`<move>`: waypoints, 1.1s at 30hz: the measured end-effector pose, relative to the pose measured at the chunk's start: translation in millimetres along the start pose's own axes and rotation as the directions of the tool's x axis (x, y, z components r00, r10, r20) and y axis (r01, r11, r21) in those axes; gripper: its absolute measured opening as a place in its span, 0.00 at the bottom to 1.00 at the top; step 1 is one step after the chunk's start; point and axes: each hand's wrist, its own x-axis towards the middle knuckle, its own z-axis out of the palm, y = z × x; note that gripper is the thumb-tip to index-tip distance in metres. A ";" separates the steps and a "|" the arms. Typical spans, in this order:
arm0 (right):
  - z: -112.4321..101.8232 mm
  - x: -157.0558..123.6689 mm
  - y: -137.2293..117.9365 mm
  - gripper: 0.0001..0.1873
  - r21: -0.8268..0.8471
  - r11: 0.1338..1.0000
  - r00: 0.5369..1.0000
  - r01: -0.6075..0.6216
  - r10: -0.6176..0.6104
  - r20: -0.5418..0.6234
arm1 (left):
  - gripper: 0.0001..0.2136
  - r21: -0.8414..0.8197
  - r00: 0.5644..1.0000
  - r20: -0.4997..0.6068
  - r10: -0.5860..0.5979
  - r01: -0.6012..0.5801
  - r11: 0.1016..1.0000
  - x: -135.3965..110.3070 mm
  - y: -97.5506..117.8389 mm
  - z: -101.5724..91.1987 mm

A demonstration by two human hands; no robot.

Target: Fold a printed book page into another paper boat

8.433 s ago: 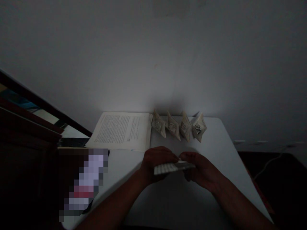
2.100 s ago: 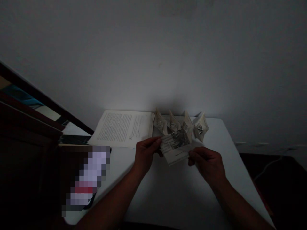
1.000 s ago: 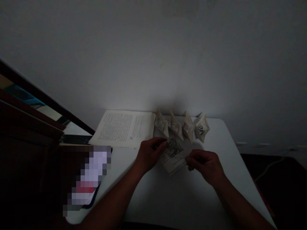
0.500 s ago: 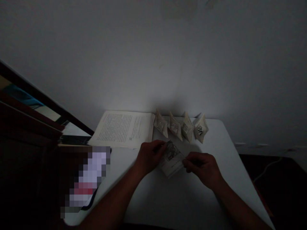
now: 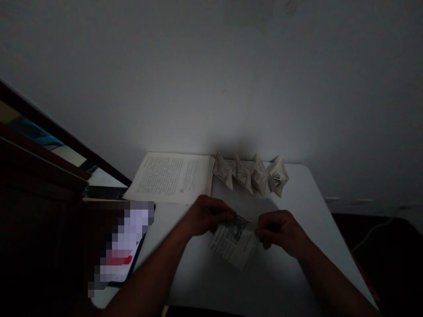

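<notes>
Between my two hands is a printed sheet of paper (image 5: 236, 242) with a dark picture near its top edge. My left hand (image 5: 213, 215) pinches its upper left part, fingers closed. At the upper right edge my right hand (image 5: 276, 231) grips the same paper between thumb and fingers. The paper hangs tilted over the white table, its lower part slightly blurred. Beyond my hands stands a row of several folded paper boats, among them one at the left end (image 5: 223, 171) and one at the right end (image 5: 278, 177).
An open book (image 5: 165, 176) lies at the back left of the white table (image 5: 205, 281), against the wall (image 5: 205, 88). A phone (image 5: 128, 246) with a blurred-out screen is at the left edge. A pale cable (image 5: 373, 231) runs along the dark area on the right.
The paper has come down towards me and shows a larger, more opened-out face. My left hand has moved slightly lower; both hands still grip the paper.
</notes>
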 end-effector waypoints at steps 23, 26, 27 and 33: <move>-9.6 -3.2 1.1 0.12 -0.136 0.990 0.991 0.021 -0.003 0.132 | 0.21 0.217 0.986 0.168 -0.016 -0.021 0.976 0.7 3.0 7.6; -6.1 -2.9 -3.1 0.11 -0.250 0.964 0.987 0.090 -0.052 0.153 | 0.18 0.197 0.978 0.207 -0.017 -0.025 0.980 0.7 4.3 13.0; -5.1 -2.6 -4.1 0.10 -0.292 0.950 0.986 0.108 -0.065 0.153 | 0.16 0.222 0.978 0.209 -0.012 -0.036 0.974 0.6 4.8 15.1; -1.3 0.2 -5.1 0.06 -0.448 0.880 0.985 0.158 -0.110 0.132 | 0.06 0.351 0.977 0.204 0.060 -0.130 0.927 1.5 4.4 27.0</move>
